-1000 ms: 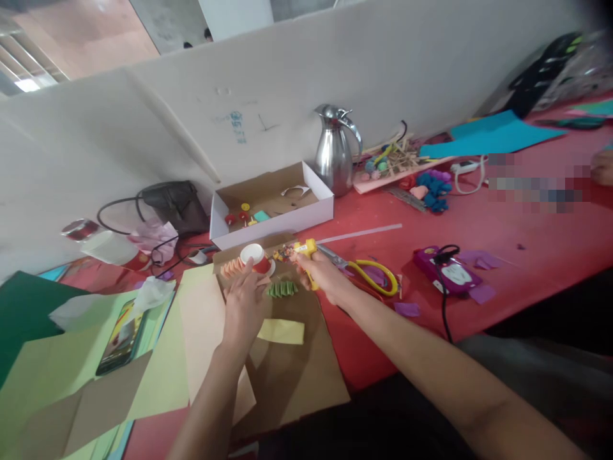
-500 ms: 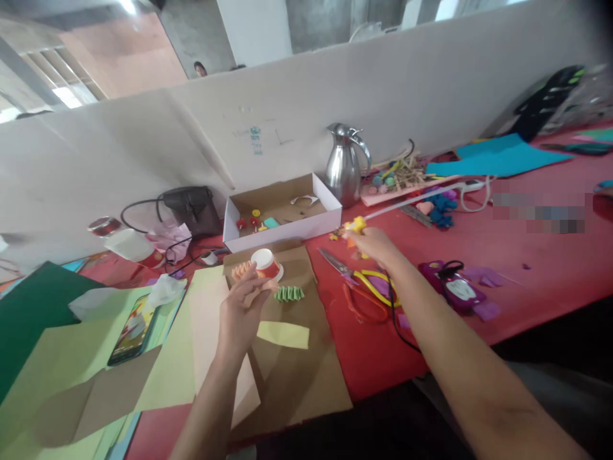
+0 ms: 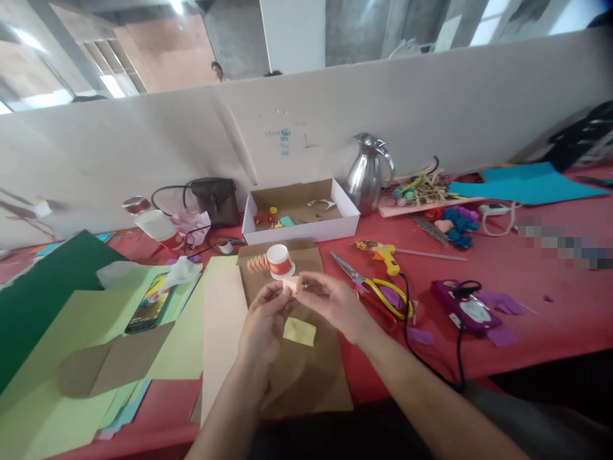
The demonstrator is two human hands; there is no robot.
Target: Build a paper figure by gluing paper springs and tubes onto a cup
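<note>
Both my hands hold a small folded piece of pale peach paper (image 3: 291,283) above the brown cardboard sheet (image 3: 311,390). The fingertips of my left hand (image 3: 264,322) pinch it from the left. From the right, my right hand (image 3: 330,305) grips it between thumb and fingers. Just behind stands a red-and-white paper cup (image 3: 280,262), with a pleated orange paper strip (image 3: 257,263) on its left. A yellow paper piece (image 3: 299,331) lies below my hands. To the right, a yellow hot glue gun (image 3: 385,257) rests on the red tabletop.
Scissors with yellow handles (image 3: 383,295) lie right of the cardboard. A white open box (image 3: 301,229) and a metal jug (image 3: 368,176) stand behind. A phone (image 3: 148,306) lies on coloured paper at left. A purple device (image 3: 464,308) sits at right, near the black cord.
My right hand has let go of the glue gun, leaving it on the table, and moved left to the peach paper. The green pleated strip is now hidden. The camera view has shifted.
</note>
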